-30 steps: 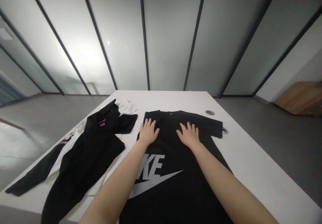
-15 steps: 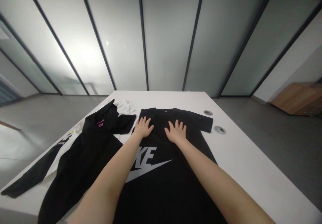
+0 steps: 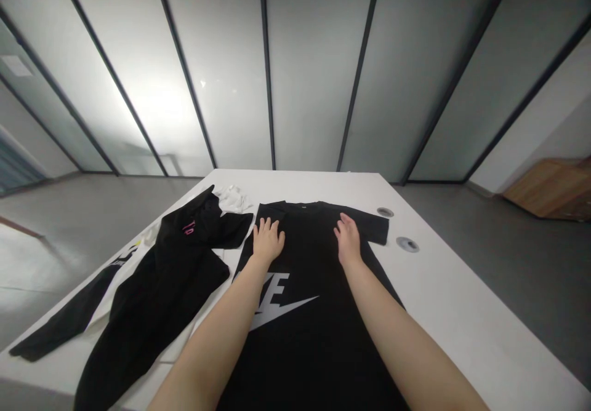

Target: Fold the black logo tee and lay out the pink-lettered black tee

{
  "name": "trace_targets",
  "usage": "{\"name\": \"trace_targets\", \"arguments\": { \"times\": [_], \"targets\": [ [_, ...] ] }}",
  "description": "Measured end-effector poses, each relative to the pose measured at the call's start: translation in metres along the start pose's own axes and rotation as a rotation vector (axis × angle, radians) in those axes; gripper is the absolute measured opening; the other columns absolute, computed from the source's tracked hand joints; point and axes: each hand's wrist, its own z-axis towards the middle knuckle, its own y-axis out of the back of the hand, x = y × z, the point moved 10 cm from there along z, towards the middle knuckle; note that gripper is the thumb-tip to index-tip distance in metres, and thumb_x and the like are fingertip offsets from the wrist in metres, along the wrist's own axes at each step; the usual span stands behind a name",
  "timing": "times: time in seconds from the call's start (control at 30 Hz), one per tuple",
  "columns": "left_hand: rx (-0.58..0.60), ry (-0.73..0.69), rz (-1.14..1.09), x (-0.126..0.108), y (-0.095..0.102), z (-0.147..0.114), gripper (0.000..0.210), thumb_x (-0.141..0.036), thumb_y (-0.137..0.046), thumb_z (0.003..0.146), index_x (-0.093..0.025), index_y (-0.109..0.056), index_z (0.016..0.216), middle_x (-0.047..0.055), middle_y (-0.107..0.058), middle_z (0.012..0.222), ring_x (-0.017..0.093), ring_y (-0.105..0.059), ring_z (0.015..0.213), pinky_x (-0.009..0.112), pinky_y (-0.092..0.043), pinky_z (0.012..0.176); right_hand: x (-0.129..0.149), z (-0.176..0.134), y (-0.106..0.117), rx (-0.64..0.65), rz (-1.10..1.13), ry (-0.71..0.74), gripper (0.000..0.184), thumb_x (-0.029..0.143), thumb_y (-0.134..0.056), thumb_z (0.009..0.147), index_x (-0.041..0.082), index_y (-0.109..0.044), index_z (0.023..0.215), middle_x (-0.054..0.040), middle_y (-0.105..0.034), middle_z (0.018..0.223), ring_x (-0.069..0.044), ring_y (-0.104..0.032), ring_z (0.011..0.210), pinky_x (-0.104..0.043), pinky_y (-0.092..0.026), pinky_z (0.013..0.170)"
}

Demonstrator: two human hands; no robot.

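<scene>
A black T-shirt (image 3: 305, 257) with a grey printed logo lies spread on the white table, its collar at the far end. My left hand (image 3: 268, 239) rests on its upper left part, fingers spread and holding nothing. Over the upper right part, near the right sleeve, is my right hand (image 3: 348, 239), turned on its side with fingers partly bent and apart. Nothing shows in it; whether it touches the cloth I cannot tell. The left sleeve appears folded inward beside my left hand. My forearms cover part of the logo.
Left of the T-shirt lies another black garment (image 3: 170, 282) with pink lettering, over white and dark clothes (image 3: 69, 319). A crumpled white cloth (image 3: 233, 199) is behind it. Two round grommets (image 3: 407, 244) sit in the white table (image 3: 443, 312) at right. Frosted glass panels (image 3: 309, 79) stand beyond.
My right hand has moved right across the T-shirt and turned from palm-down to its side. My left hand stays in about the same place on the cloth. The view has shifted slightly.
</scene>
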Motion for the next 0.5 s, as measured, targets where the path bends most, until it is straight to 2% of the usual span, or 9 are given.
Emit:
{"name": "trace_targets", "arguments": {
  "times": [0.07,0.13,0.23,0.3,0.4,0.5],
  "targets": [
    [-0.013,-0.021,-0.007,-0.001,0.002,-0.001,0.056,-0.04,-0.041,0.106,-0.015,-0.056,0.153,0.017,-0.047,0.165,0.038,-0.031,0.159,0.057,-0.027,0.128,-0.022,0.011,0.018,-0.02,0.169,-0.18,0.068,0.052,-0.014,0.106,0.024,-0.019,0.168,-0.0157,-0.042,0.164,-0.02,-0.053,0.144,-0.038,-0.053,0.108],
    [0.013,-0.015,-0.002,-0.001,-0.001,-0.002,0.056,-0.041,-0.041,0.106,-0.015,-0.056,0.153,0.017,-0.048,0.165,0.038,-0.033,0.159,0.056,-0.028,0.128,-0.036,0.02,0.035,-0.028,0.22,-0.298,0.068,0.048,-0.011,0.106,0.022,-0.016,0.169,-0.0195,-0.052,0.154,-0.021,-0.061,0.136,-0.038,-0.057,0.1],
    [0.097,-0.02,0.005,-0.002,-0.012,-0.004,0.057,-0.043,-0.043,0.106,-0.016,-0.054,0.155,0.018,-0.047,0.165,0.039,-0.036,0.157,0.057,-0.029,0.127,-0.042,0.031,0.063,-0.067,0.183,-0.342,0.065,0.042,-0.012,0.106,0.019,-0.023,0.166,-0.0202,-0.065,0.133,-0.023,-0.07,0.121,-0.041,-0.061,0.093],
    [0.124,-0.026,-0.003,-0.002,-0.016,-0.005,0.058,-0.044,-0.043,0.106,-0.016,-0.053,0.155,0.019,-0.045,0.166,0.04,-0.036,0.157,0.058,-0.028,0.127,-0.046,0.037,0.084,-0.128,0.129,-0.359,0.062,0.04,-0.017,0.105,0.019,-0.03,0.162,-0.0181,-0.068,0.124,-0.024,-0.073,0.111,-0.041,-0.062,0.09],
    [0.122,-0.022,-0.018,-0.001,-0.017,-0.005,0.059,-0.044,-0.043,0.105,-0.016,-0.052,0.156,0.02,-0.043,0.167,0.04,-0.035,0.157,0.058,-0.028,0.127,-0.051,0.037,0.121,-0.275,-0.007,-0.373,0.059,0.042,-0.029,0.104,0.02,-0.038,0.158,-0.0179,-0.065,0.128,-0.028,-0.07,0.112,-0.047,-0.06,0.094],
    [0.123,-0.016,-0.029,0.0,-0.019,-0.004,0.06,-0.045,-0.043,0.105,-0.016,-0.052,0.156,0.02,-0.042,0.168,0.04,-0.034,0.158,0.059,-0.028,0.126,-0.056,0.028,0.153,-0.419,-0.212,-0.376,0.066,0.048,-0.056,0.093,0.016,-0.05,0.15,-0.0274,-0.05,0.149,-0.042,-0.05,0.138,-0.066,-0.044,0.11]
  ]
}}
